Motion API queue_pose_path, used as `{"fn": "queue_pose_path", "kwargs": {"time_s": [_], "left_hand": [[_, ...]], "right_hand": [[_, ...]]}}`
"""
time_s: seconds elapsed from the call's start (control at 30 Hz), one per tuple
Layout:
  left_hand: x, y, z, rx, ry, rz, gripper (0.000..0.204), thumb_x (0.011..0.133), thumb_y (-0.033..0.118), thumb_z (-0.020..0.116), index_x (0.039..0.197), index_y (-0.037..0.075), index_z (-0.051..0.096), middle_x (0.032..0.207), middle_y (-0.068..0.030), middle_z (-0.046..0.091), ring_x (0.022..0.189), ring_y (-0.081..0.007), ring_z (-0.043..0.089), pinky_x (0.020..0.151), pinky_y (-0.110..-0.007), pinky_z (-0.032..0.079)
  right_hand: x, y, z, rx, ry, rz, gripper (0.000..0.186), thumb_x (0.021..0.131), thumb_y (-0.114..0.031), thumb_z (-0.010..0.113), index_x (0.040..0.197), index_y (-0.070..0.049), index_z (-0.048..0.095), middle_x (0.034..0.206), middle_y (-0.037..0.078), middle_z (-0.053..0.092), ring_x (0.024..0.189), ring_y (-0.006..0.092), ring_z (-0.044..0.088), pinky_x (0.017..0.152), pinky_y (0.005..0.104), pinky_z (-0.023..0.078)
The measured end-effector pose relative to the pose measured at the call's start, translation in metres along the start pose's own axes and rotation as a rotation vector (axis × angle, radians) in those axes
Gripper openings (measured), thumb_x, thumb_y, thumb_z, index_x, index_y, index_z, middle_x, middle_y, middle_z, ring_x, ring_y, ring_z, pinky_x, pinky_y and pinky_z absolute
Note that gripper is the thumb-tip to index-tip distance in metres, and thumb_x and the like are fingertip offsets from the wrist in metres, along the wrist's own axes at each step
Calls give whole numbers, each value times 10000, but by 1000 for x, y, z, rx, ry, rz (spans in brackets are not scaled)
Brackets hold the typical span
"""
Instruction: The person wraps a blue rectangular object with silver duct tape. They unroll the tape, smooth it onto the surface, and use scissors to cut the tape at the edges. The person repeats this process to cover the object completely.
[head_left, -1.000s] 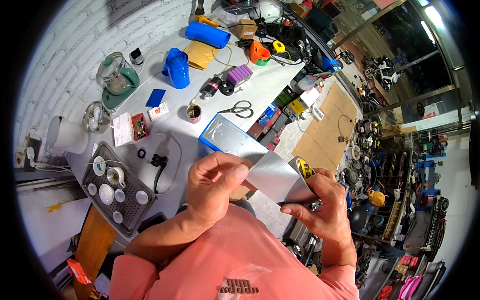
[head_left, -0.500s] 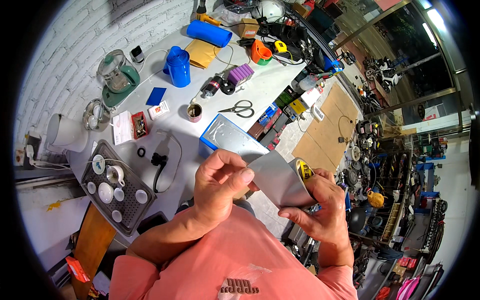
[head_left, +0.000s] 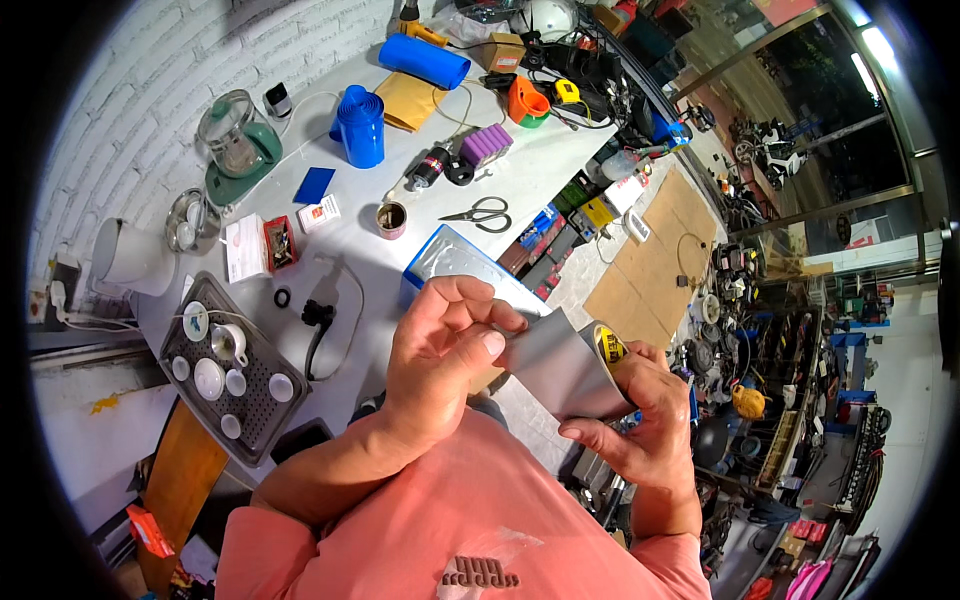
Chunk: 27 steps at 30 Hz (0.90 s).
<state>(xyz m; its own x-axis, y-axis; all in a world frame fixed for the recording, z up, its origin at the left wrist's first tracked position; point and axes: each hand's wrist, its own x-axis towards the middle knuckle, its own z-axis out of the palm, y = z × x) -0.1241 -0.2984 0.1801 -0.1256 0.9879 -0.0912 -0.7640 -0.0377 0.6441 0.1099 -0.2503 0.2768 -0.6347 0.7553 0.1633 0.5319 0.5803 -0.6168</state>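
A roll of wide silver-grey tape (head_left: 565,368) is held in front of my chest, a stretch of it pulled out flat toward the left. My right hand (head_left: 648,412) grips the roll, thumb beneath and fingers around its side, where a yellow and black label shows in the core. At the loose end, my left hand (head_left: 440,355) pinches the tape's edge between thumb and fingers. Just beyond the hands lies a blue-edged box-shaped block (head_left: 462,262) with a shiny, silvery top, partly hidden by my left fingers. Black-handled scissors (head_left: 490,214) rest on the table behind it.
On the white table (head_left: 420,120) stand an open tin (head_left: 391,220), a purple block pack (head_left: 486,146), a blue roll (head_left: 360,128) and a glass kettle (head_left: 236,140). A tea tray (head_left: 262,405) with cups is at the left. Cluttered shelves (head_left: 780,400) fill the right.
My left fingertips have shifted onto the tape's loose end and now cover its corner. The roll stays in my right hand, tilted slightly differently. The whole view has shifted a little.
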Motion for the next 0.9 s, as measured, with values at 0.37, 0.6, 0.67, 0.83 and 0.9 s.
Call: {"fn": "queue_pose_path", "kwargs": {"time_s": [0.37,0.6,0.67,0.83,0.9], "left_hand": [[17,39,-5,171,-239,-393,574,979,82,702,1524,-43,569,1360,-223,736,1080,-178,734,901,-325,623],[19,41,-2,223,-280,-458,498,954,52,736,1432,-40,629,1122,-93,738,1018,-125,689,882,-308,612],[19,40,0,224,-269,-449,467,955,47,746,1403,-36,645,1077,-65,714,1006,-117,674,884,-308,613],[20,38,-2,312,-312,-368,344,968,59,764,1295,-30,711,1062,-36,694,990,-92,651,848,-281,596],[20,38,-3,332,-311,-363,282,976,48,763,1247,-26,737,1059,-29,690,973,-85,647,833,-269,582]], "right_hand": [[1,0,-12,-110,-134,-79,676,741,-634,959,837,-35,662,733,73,608,713,330,648,986,529,519],[3,-6,-18,-80,-162,-99,488,737,-396,1007,828,-77,648,699,54,587,712,311,634,980,534,479],[2,-5,-18,-79,-160,-97,486,741,-394,1004,825,-80,641,696,53,591,715,311,640,979,533,479],[-3,4,-15,-105,-161,-77,658,741,-618,963,875,-36,689,719,72,589,720,330,653,983,538,506],[-2,4,-15,-109,-170,-71,661,732,-615,967,870,-31,690,717,75,587,719,336,651,989,542,508]]}}
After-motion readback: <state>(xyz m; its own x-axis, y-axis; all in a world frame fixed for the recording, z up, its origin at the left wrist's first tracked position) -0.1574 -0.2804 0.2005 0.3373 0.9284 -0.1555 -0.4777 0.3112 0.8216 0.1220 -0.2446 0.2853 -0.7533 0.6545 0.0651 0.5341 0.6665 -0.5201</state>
